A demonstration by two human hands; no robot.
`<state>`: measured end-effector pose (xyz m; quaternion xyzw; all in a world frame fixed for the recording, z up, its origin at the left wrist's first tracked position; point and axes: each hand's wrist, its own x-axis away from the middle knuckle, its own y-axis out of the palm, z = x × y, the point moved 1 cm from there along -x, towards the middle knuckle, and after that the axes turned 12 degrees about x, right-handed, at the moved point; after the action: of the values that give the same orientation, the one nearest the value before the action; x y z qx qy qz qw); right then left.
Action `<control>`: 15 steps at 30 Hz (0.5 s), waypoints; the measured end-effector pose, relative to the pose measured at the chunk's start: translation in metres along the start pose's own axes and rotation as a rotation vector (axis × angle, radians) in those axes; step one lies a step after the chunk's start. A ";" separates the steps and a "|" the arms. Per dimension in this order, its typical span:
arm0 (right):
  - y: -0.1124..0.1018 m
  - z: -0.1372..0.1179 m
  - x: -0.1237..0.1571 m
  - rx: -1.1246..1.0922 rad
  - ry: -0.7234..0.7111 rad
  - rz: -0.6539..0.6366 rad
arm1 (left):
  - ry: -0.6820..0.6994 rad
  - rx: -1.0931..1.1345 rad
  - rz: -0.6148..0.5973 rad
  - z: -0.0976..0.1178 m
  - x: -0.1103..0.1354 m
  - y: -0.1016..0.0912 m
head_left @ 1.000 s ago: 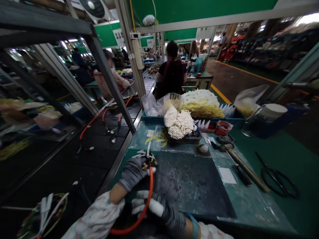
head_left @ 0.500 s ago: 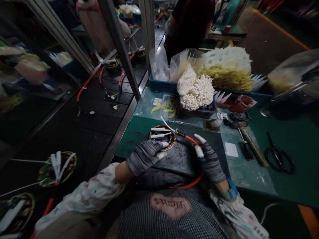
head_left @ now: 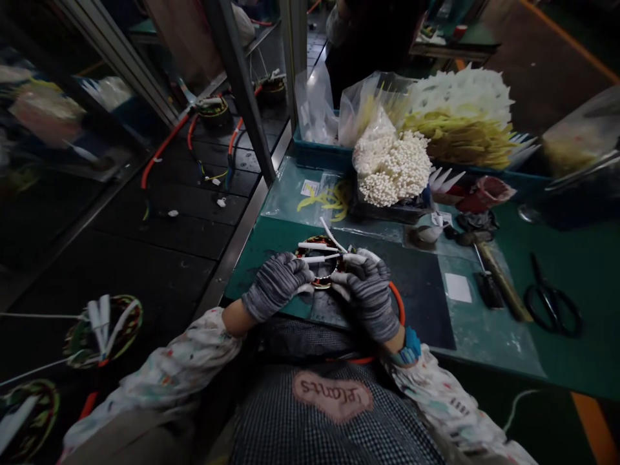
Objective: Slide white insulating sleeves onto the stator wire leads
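Observation:
A round wound stator (head_left: pixel 323 282) lies on the dark mat in front of me, with white sleeves (head_left: pixel 314 246) over its leads and one sleeve angled upward. My left hand (head_left: pixel 277 287), in a grey glove with white fingertips, is closed on the stator's near left rim. On the right side, my right hand (head_left: pixel 369 294) pinches the leads where they meet the orange cable (head_left: pixel 398 302); its fingers hide the joint. That cable loops out beside my right hand and down toward my apron.
A bundle of white-tipped sticks (head_left: pixel 394 171) and blue trays (head_left: pixel 310 154) of bagged sleeves stand at the back. Rightward lie a hammer (head_left: pixel 504 278), a screwdriver (head_left: pixel 489 289) and black scissors (head_left: pixel 552 303). More stators (head_left: pixel 104 329) sit at left on a dark slatted surface.
My right hand has moved left along the orange cable to the leads at the stator. My left hand's fingers have closed at the rim. The view has shifted slightly.

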<state>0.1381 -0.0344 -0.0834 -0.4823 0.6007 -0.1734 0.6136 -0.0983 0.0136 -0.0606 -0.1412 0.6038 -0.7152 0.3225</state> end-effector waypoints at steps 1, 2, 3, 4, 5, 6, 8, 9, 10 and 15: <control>-0.004 0.001 0.003 -0.022 0.032 0.011 | 0.013 -0.017 -0.017 0.000 -0.002 -0.002; -0.009 0.003 0.006 -0.045 0.080 0.018 | 0.022 -0.032 -0.041 0.001 -0.004 -0.006; -0.015 0.006 0.009 -0.068 0.146 0.021 | 0.028 -0.037 -0.073 0.001 -0.007 -0.011; -0.021 0.011 0.013 -0.092 0.225 0.019 | 0.034 -0.029 -0.113 0.002 -0.010 -0.017; -0.026 0.017 0.016 -0.120 0.306 0.004 | 0.039 -0.001 -0.158 0.002 -0.015 -0.025; -0.031 0.023 0.019 -0.155 0.382 -0.024 | 0.046 0.048 -0.199 0.002 -0.021 -0.032; -0.037 0.032 0.023 -0.243 0.479 -0.089 | 0.051 0.157 -0.207 0.003 -0.037 -0.044; -0.039 0.034 0.024 -0.277 0.499 -0.100 | 0.042 0.190 -0.166 0.004 -0.047 -0.048; -0.040 0.033 0.024 -0.293 0.499 -0.083 | 0.028 0.202 -0.102 0.005 -0.057 -0.048; -0.052 0.009 0.006 -0.204 0.320 0.158 | -0.070 0.374 0.145 0.011 -0.101 -0.017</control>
<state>0.1670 -0.0602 -0.0472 -0.4598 0.7407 -0.1374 0.4701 -0.0209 0.0697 -0.0226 -0.0597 0.4576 -0.7843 0.4146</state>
